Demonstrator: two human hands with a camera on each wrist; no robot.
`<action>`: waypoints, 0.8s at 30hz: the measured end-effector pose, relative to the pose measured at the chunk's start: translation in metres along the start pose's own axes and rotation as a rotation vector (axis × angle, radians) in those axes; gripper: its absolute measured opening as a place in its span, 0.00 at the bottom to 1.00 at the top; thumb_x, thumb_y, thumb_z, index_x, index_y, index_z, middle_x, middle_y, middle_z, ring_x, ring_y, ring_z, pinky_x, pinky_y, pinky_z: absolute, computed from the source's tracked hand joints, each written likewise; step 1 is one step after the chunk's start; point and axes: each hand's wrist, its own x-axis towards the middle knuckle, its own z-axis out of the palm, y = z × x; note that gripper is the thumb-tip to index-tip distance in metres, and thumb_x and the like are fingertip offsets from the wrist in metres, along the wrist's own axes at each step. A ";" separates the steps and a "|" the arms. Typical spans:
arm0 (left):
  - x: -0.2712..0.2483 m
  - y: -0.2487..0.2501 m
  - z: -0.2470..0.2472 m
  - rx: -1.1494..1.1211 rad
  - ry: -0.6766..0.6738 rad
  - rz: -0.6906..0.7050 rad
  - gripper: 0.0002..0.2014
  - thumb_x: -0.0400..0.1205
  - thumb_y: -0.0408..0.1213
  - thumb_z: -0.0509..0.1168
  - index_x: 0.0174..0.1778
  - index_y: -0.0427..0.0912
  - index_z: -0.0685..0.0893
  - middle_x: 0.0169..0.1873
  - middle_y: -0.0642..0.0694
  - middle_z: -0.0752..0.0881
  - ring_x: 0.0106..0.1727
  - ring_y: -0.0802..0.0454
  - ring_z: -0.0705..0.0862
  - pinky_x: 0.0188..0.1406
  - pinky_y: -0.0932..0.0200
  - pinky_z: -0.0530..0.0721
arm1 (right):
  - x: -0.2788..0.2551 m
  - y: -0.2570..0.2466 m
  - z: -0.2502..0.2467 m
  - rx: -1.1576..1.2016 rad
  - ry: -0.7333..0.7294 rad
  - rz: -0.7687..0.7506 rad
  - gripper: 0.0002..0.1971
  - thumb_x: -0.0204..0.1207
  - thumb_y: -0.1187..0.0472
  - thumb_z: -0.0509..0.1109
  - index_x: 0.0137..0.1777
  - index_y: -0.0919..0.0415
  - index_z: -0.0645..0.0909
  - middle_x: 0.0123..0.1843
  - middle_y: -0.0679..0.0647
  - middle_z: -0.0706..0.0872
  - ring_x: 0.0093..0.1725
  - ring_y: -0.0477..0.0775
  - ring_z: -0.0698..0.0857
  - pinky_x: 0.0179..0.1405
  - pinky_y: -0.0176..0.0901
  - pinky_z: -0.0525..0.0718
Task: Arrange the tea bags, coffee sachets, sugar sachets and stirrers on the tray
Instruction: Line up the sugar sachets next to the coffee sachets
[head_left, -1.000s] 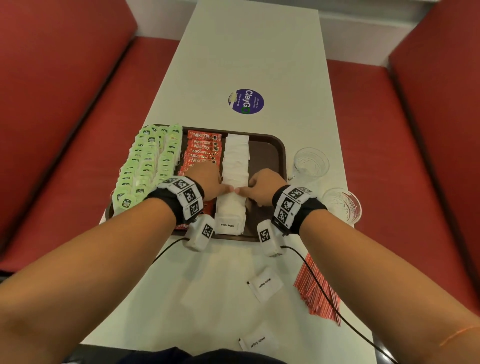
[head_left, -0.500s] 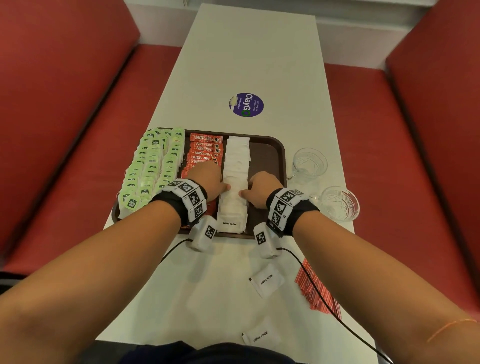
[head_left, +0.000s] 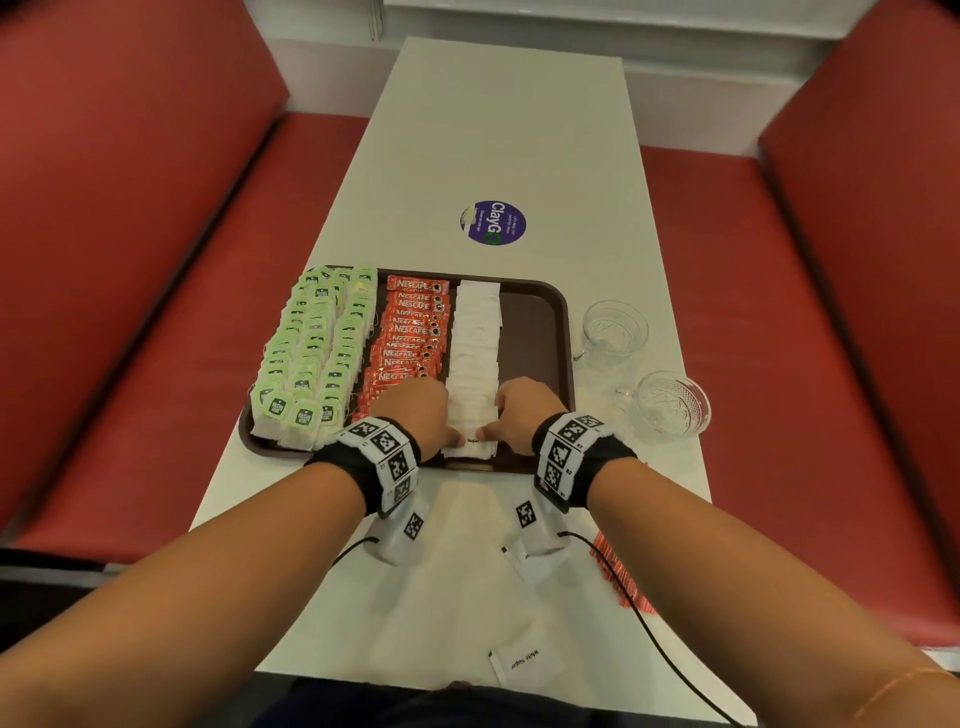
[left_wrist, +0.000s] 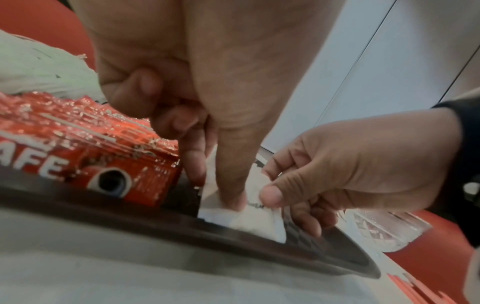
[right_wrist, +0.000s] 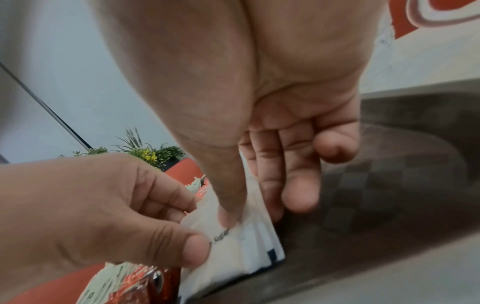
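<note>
A brown tray (head_left: 535, 332) holds rows of green tea bags (head_left: 311, 353), red coffee sachets (head_left: 410, 332) and white sugar sachets (head_left: 475, 338). Both hands meet at the near end of the sugar row. My left hand (head_left: 457, 436) pinches the nearest sugar sachets (left_wrist: 249, 222) with thumb on top and forefinger down their left side. My right hand (head_left: 488, 428) pinches the same sachets (right_wrist: 246, 253) from the right, thumb on top. Two loose sugar sachets (head_left: 524, 662) lie on the table near me. Red stirrers (head_left: 618, 577) lie at the right edge, partly hidden by my arm.
Two glass cups (head_left: 615, 327) (head_left: 672, 402) stand right of the tray. A purple round sticker (head_left: 493, 222) is on the white table beyond it. Red bench seats flank the table. The tray's right strip shows bare brown surface.
Both hands have slid along the sugar row toward me, from its middle to its near end. The head view has tilted and shows more of the far table.
</note>
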 end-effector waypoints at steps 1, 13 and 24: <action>0.000 0.000 0.000 -0.007 0.009 0.004 0.24 0.74 0.57 0.75 0.57 0.44 0.84 0.49 0.47 0.87 0.49 0.47 0.85 0.52 0.51 0.86 | -0.001 0.000 -0.001 0.001 0.015 -0.002 0.23 0.71 0.46 0.81 0.58 0.61 0.83 0.52 0.56 0.88 0.51 0.57 0.87 0.55 0.51 0.88; -0.063 0.014 0.005 -0.069 0.162 0.312 0.19 0.80 0.57 0.67 0.62 0.50 0.85 0.51 0.50 0.87 0.52 0.49 0.85 0.50 0.53 0.83 | -0.070 0.019 -0.010 -0.005 0.073 -0.214 0.15 0.76 0.56 0.77 0.62 0.54 0.85 0.52 0.48 0.88 0.52 0.50 0.85 0.57 0.44 0.83; -0.132 0.053 0.081 0.250 -0.183 0.762 0.33 0.78 0.66 0.64 0.75 0.51 0.74 0.66 0.49 0.80 0.64 0.46 0.78 0.60 0.48 0.80 | -0.122 0.058 0.046 -0.285 -0.075 -0.270 0.23 0.72 0.53 0.79 0.66 0.52 0.82 0.61 0.53 0.83 0.59 0.56 0.82 0.58 0.47 0.80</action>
